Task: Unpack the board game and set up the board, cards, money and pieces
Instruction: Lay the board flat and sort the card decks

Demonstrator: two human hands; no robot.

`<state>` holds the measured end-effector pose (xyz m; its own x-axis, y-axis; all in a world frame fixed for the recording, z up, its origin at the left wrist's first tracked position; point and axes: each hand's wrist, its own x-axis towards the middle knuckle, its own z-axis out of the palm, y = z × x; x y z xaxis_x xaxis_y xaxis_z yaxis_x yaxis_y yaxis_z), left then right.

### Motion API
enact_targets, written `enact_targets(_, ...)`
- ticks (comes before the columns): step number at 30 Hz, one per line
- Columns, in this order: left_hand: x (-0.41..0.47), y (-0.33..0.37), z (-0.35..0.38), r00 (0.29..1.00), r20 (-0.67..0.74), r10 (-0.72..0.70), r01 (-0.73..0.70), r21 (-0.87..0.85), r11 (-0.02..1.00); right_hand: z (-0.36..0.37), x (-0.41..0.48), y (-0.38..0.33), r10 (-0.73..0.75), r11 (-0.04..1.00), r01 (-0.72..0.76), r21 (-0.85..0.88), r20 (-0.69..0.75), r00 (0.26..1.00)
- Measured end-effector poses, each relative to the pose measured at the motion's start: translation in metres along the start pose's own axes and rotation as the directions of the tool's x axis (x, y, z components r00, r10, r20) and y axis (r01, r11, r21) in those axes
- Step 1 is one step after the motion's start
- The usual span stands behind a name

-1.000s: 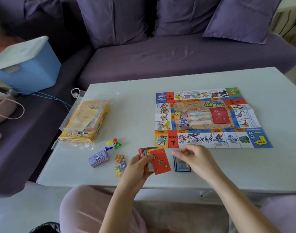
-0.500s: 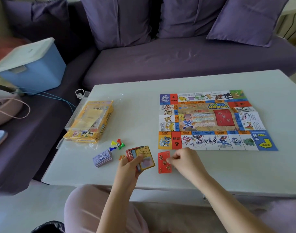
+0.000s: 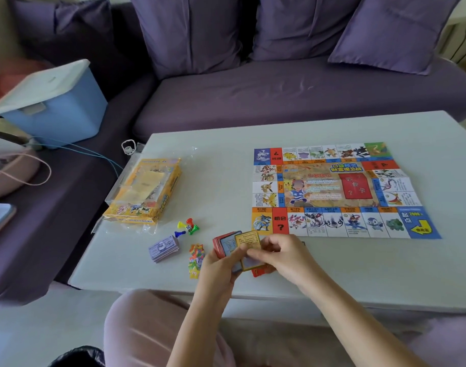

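Two hands close together by the near edge of the table [image 3: 385, 274]. Left hand [image 3: 218, 271] round a thick pile of cards [image 3: 226, 245], right hand [image 3: 287, 258] pinching the top yellow card [image 3: 249, 239]. Flat paper board [image 3: 332, 192] just beyond, with "?" squares. Purple money [image 3: 164, 249], plastic pieces [image 3: 188, 226] and yellow box [image 3: 144, 192] on the left. Most room on the right.

A single wide-angle view comes from the head of a person seated at the near edge of the table [image 3: 359, 274], facing forward and down. The table fills the middle of the frame. The left hand [image 3: 218, 268] and right hand [image 3: 287, 258] reach in from the bottom edge to lower centre, near enough that the cards [image 3: 227, 245] they hold show lines of print. The lap [image 3: 136, 327] lies lower left, and a sofa [image 3: 279, 96] crosses the top.
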<state>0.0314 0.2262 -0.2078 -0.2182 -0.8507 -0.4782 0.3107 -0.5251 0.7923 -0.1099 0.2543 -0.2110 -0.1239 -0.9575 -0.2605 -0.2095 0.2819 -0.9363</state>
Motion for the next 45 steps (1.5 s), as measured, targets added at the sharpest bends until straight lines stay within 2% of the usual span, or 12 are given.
enact_targets(4, 0.001, 0.003, 0.008, 0.996, 0.083, -0.038, 0.044, -0.063, 0.997, -0.013, 0.0, -0.001, 0.068, 0.991, -0.059, 0.124, -0.07, 0.995)
enact_targets(8, 0.002, 0.006, 0.013, 0.997, 0.074, 0.009, -0.009, 0.005, 1.0, -0.022, -0.003, 0.0, 0.056, 0.975, -0.045, 0.217, -0.045, 0.997)
enact_targets(14, 0.004, 0.009, 0.031, 0.998, 0.055, 0.021, -0.028, 0.135, 0.99, -0.035, -0.007, -0.001, 0.027, 0.978, -0.018, 0.21, -0.043, 0.999)
enact_targets(18, 0.0, 0.012, 0.04, 0.991, 0.131, -0.015, 0.004, 0.089, 0.996, -0.052, -0.009, -0.002, 0.029, 0.973, -0.013, 0.231, -0.065, 0.997)
enact_targets(24, 0.0, 0.01, 0.043, 0.996, 0.087, 0.001, -0.005, 0.051, 0.999, -0.064, -0.013, 0.0, 0.06, 0.952, -0.029, 0.305, -0.091, 0.994)
enact_targets(30, 0.002, 0.006, 0.041, 0.998, 0.056, 0.01, -0.013, 0.067, 0.998, -0.065, -0.016, -0.002, 0.074, 0.948, -0.072, 0.31, 0.005, 0.997)
enact_targets(33, 0.002, 0.003, 0.043, 1.0, 0.03, 0.004, -0.006, 0.061, 0.998, -0.061, -0.015, -0.004, 0.063, 0.952, -0.058, 0.301, -0.004, 0.998)
enact_targets(35, 0.003, 0.003, 0.041, 1.0, 0.005, -0.001, 0.001, 0.064, 0.998, -0.064, -0.014, -0.004, 0.051, 0.98, -0.04, 0.196, -0.048, 0.998)
enact_targets(37, 0.007, 0.005, 0.037, 1.0, -0.023, -0.004, 0.006, 0.095, 0.995, -0.072, -0.014, -0.007, 0.034, 0.996, -0.031, 0.084, -0.026, 0.999)
enact_targets(39, 0.01, 0.009, 0.031, 1.0, -0.018, -0.004, 0.007, 0.172, 0.985, -0.082, -0.013, -0.013, 0.022, 0.999, -0.026, 0.03, 0.11, 0.994)
enact_targets(41, 0.011, 0.014, 0.028, 1.0, 0.027, -0.007, 0.0, 0.26, 0.966, -0.092, -0.011, -0.022, 0.009, 0.992, 0.022, -0.121, 0.251, 0.968)
enact_targets(45, 0.013, 0.021, 0.027, 0.988, 0.136, -0.072, 0.004, 0.445, 0.895, -0.102, -0.005, -0.048, 0.04, 0.883, 0.152, -0.444, 0.394, 0.918)
